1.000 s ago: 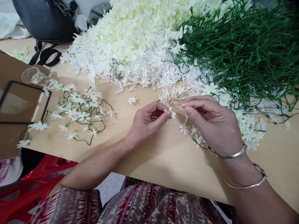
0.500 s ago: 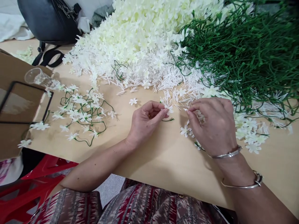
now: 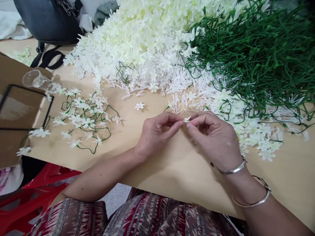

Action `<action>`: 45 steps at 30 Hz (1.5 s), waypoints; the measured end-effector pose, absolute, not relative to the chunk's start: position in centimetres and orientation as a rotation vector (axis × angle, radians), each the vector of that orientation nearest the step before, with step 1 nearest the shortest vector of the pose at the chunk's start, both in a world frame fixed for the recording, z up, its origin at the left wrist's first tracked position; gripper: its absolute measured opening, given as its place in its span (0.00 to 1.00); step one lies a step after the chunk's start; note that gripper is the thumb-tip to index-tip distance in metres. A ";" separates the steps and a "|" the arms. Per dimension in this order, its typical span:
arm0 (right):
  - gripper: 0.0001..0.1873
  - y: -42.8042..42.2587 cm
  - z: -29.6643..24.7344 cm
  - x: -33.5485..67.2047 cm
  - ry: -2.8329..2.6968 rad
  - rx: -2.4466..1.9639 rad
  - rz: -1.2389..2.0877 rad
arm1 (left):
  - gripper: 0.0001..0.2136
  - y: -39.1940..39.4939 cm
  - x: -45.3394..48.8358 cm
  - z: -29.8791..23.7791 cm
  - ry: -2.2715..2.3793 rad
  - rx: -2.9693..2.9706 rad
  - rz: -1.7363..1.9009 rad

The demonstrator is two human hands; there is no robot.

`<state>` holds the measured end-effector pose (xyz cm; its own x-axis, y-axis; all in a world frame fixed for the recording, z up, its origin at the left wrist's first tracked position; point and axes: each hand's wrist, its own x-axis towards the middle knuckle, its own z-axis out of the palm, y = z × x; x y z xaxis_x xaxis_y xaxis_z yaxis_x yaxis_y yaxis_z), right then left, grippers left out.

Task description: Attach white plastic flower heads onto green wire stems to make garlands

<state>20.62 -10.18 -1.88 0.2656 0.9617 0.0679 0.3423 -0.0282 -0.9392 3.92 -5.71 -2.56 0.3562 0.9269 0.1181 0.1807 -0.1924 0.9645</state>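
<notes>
My left hand (image 3: 156, 132) and my right hand (image 3: 214, 139) meet fingertip to fingertip over the tan table (image 3: 177, 164). Both are closed in a pinch. Between the tips sits one small white plastic flower (image 3: 187, 119), held by my right thumb and forefinger. What my left fingers pinch is hidden; it touches the flower. Just behind the hands lies a big heap of cream flowers (image 3: 147, 36) with white stalks. A heap of green stems (image 3: 253, 52) lies at the back right.
A finished green vine with white flowers (image 3: 85, 118) lies to the left. A clear plastic cup (image 3: 36, 79) lies on a cardboard box (image 3: 14, 108) with a black-framed pane. A black bag (image 3: 46, 19) stands at the back left. One loose flower (image 3: 139, 105) lies alone. Red chair below.
My right hand has moved left and down from the flower heap to meet my left hand, bringing a small white flower. The green stem tip by my left fingers is no longer visible.
</notes>
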 end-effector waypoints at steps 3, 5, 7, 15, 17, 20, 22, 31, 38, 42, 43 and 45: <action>0.05 -10.2 -1.9 20.8 -1.175 -1.472 0.940 | 0.06 -5.7 3.9 -2.4 0.989 1.771 0.964; 0.05 -10.2 -1.9 20.8 -1.157 -1.431 0.988 | 0.06 -5.6 3.9 -2.3 0.963 1.784 0.974; 0.05 -10.2 -1.9 20.9 -1.142 -1.423 0.996 | 0.06 -5.6 3.9 -2.3 0.938 1.754 0.971; 0.05 -9.8 -1.8 20.7 -1.057 -1.282 1.000 | 0.12 -5.3 3.9 -2.8 0.857 1.512 0.914; 0.08 -9.7 -1.9 20.7 -1.045 -1.254 0.966 | 0.14 -5.3 3.9 -2.8 0.823 1.420 0.910; 0.10 -9.7 -2.0 21.0 -1.088 -1.274 0.918 | 0.15 -5.4 4.1 -2.8 0.783 1.335 0.917; 0.06 -9.6 -2.0 21.3 -1.209 -1.295 0.855 | 0.15 -5.5 4.1 -2.8 0.767 1.301 0.914; 0.03 -9.8 -1.7 21.5 -1.443 -1.296 0.591 | 0.15 -5.6 4.0 -2.3 0.791 1.317 0.892; 0.09 -9.8 -1.8 21.3 -1.211 -1.335 1.030 | 0.11 -5.1 3.8 -1.9 0.912 1.485 0.943; 0.10 -9.5 -1.8 21.0 -1.191 -1.248 1.075 | 0.14 -4.9 3.7 -2.3 0.903 1.411 0.968; 0.09 -9.5 -1.9 21.0 -1.197 -1.266 1.056 | 0.14 -4.9 3.7 -2.4 0.893 1.412 0.964; 0.07 -9.6 -2.0 21.0 -1.208 -1.339 1.010 | 0.15 -5.0 3.6 -2.3 0.865 1.447 0.944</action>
